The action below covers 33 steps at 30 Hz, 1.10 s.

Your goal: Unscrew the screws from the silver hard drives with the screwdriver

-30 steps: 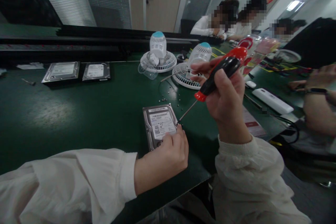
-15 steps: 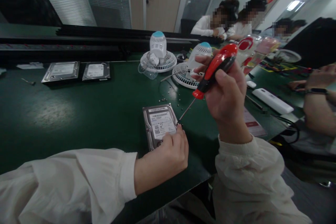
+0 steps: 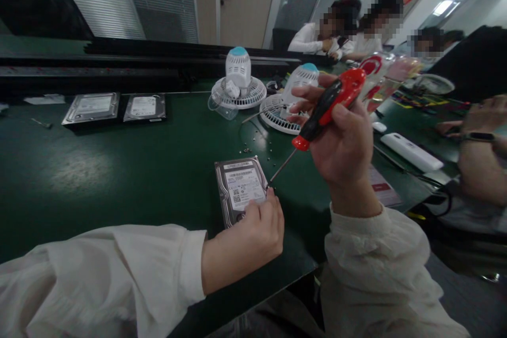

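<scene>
A silver hard drive [image 3: 240,186] with a white label lies flat on the green table [image 3: 119,169] in front of me. My left hand [image 3: 257,227] is closed over its near right corner and holds it down. My right hand [image 3: 340,137] is wrapped round the red-and-black handle of a screwdriver [image 3: 322,111]. The thin shaft slants down and left, and its tip touches the drive's right edge just above my left fingers.
Small loose screws [image 3: 257,149] lie just beyond the drive. Two white table fans [image 3: 237,82] stand further back, two more hard drives [image 3: 114,107] at the far left. A white remote-like device [image 3: 412,151] and another person's arm [image 3: 475,153] are at the right. Other people sit far back.
The screwdriver handle has rolled in my right hand, its red and black sides changing place and the grip shifting. The tip stays on the drive's edge. My left hand has not moved.
</scene>
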### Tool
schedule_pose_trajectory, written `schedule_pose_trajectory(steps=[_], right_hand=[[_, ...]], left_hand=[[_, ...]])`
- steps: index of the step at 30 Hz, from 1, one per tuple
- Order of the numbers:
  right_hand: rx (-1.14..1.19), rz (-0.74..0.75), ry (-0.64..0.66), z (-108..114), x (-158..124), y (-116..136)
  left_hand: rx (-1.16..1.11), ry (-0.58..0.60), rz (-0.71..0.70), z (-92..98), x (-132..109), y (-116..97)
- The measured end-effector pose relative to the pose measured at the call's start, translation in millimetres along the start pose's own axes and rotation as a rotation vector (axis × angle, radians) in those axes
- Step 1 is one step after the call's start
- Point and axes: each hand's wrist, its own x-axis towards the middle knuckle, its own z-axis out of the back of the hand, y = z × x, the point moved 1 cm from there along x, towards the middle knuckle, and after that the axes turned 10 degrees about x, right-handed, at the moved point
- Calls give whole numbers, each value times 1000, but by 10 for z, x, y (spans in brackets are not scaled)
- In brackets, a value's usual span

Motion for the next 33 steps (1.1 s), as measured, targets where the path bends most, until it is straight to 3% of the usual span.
schedule_pose_trajectory(steps=[5, 11, 18, 25, 33], right_hand=[[-82, 69, -26, -7, -15, -12], [-5, -17, 12, 22, 18, 3], [-97, 95, -44, 7, -25, -18], [-33, -17, -5, 50, 22, 21], [-176, 100, -26, 27, -7, -27]], left_hand=[[-3, -11, -1, -7, 6, 1], [-6, 0, 1, 2, 12, 13], [-3, -18, 9, -16, 8, -21], [-12, 7, -4, 7, 3, 11], [-10, 5, 5, 5, 9, -15]])
